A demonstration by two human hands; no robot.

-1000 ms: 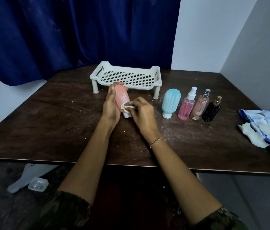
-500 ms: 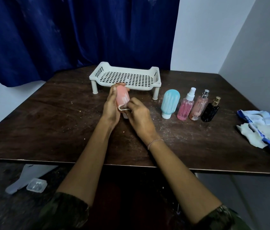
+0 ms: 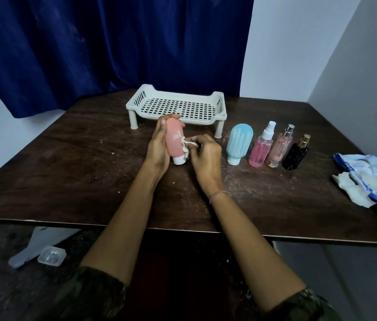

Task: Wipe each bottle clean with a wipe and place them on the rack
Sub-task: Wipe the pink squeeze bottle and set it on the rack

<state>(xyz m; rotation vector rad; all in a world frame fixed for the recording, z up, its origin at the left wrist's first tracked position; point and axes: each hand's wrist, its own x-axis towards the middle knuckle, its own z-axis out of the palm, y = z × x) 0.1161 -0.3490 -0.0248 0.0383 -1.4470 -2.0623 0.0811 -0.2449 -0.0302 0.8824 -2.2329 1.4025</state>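
My left hand [image 3: 158, 144] grips a pink squeeze bottle [image 3: 174, 140], cap down, its white cap near the table. My right hand [image 3: 205, 156] presses a crumpled white wipe [image 3: 188, 145] against the bottle's right side. Behind them stands the white slotted rack [image 3: 178, 105], with nothing on it. To the right, in a row on the table, stand a light blue bottle [image 3: 238, 142], a pink spray bottle [image 3: 261, 148], a rose perfume bottle [image 3: 280, 148] and a small black bottle [image 3: 296, 154].
A blue pack of wipes [image 3: 372, 181] with loose white sheets lies near the table's right edge. The dark wooden table [image 3: 78, 172] carries white specks. A blue curtain hangs behind, a white wall to the right. A clear plastic lid [image 3: 52, 256] lies on the floor.
The pink bottle has turned in my left hand and shows more of its front. My right hand has slid the wipe along the bottle's side. The other bottles have stayed put.
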